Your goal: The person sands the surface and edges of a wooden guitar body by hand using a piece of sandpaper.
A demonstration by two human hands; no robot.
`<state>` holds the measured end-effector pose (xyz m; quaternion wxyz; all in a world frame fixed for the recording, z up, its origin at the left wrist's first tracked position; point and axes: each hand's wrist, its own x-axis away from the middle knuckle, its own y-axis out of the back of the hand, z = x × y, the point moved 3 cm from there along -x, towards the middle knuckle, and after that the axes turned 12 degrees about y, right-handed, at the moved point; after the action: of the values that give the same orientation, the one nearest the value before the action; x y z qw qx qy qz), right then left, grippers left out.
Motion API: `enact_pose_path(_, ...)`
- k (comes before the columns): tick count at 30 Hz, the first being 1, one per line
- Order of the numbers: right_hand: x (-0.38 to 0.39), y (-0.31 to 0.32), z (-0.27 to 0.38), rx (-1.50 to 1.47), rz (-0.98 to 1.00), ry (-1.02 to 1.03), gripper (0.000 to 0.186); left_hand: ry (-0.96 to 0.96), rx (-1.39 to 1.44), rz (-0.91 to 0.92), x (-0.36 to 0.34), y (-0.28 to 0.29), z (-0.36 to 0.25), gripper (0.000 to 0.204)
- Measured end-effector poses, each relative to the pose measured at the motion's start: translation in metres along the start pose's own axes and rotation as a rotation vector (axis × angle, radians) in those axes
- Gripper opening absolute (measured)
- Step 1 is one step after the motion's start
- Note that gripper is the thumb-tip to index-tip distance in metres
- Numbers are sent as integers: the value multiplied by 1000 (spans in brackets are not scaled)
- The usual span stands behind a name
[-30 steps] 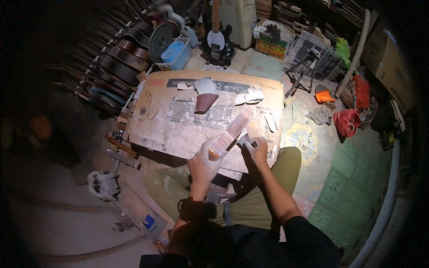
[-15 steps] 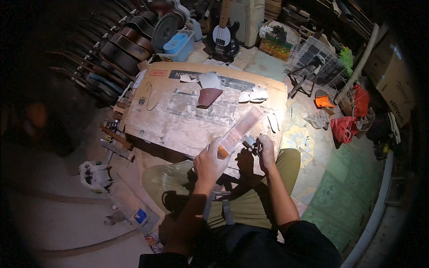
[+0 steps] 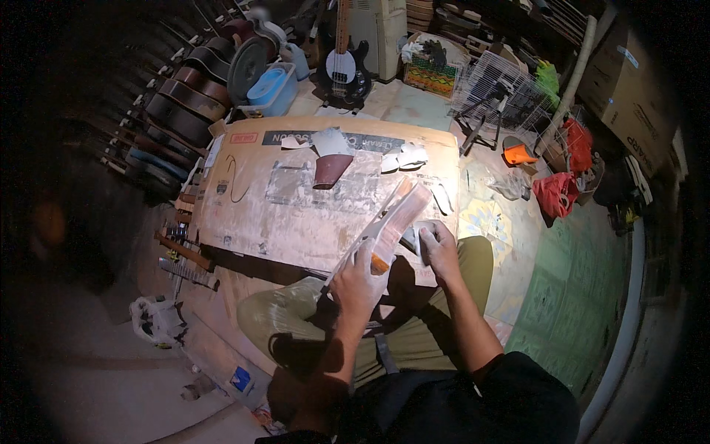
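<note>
My left hand (image 3: pixel 358 284) is wrapped round the near end of a long reddish-brown wooden piece (image 3: pixel 403 220) with pale dusty edges and an orange end. The piece slants up and away to the right above the cardboard; its exact kind I cannot make out. My right hand (image 3: pixel 441 251), fingers bent together, pinches a small grey pad (image 3: pixel 413 238) just right of the wood, and whether it touches the wood is unclear. Beyond lie a dark red sandpaper sheet (image 3: pixel 333 171), a grey-white sheet (image 3: pixel 333 142) and folded white pieces (image 3: pixel 404 157). Pale dust coats both hands.
A dusty cardboard sheet (image 3: pixel 259 229) covers the low work surface across my legs. Several guitar bodies (image 3: pixel 177 100) line the far left, beside a blue tub (image 3: pixel 270 89). A black bass guitar (image 3: pixel 345 74) stands behind. Wire cage (image 3: pixel 495 85) and red bag (image 3: pixel 555 194) lie right.
The wooden piece has turned, showing more of its pale side and another edge. My right hand and the grey pad have shifted in closer to it. The whole view has swung slightly.
</note>
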<state>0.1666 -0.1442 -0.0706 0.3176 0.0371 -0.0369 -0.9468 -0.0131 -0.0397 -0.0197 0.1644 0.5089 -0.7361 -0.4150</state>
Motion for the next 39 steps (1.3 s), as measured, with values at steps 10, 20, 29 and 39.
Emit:
enact_pose_path(10,-7,-17,8,285,-99,180,28,-43,-51,1,11,-12,10,58)
enact_pose_path(20,-17,-15,-14,196,-198,168,32,-38,7,52,10,-5,4,58)
enact_pose_path(29,-1,-18,2,358,-187,262,28,-87,21,28,13,-10,-1,56)
enact_pose_path(39,-17,-4,6,256,-181,98,32,-108,8,40,13,-9,3,63)
